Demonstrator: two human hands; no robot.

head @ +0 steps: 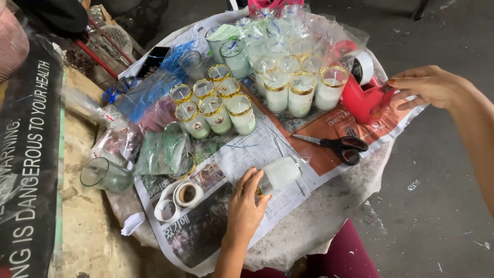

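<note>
Left hand (244,206) rests fingers curled; right hand (427,85) reaches, fingers bent.
</note>
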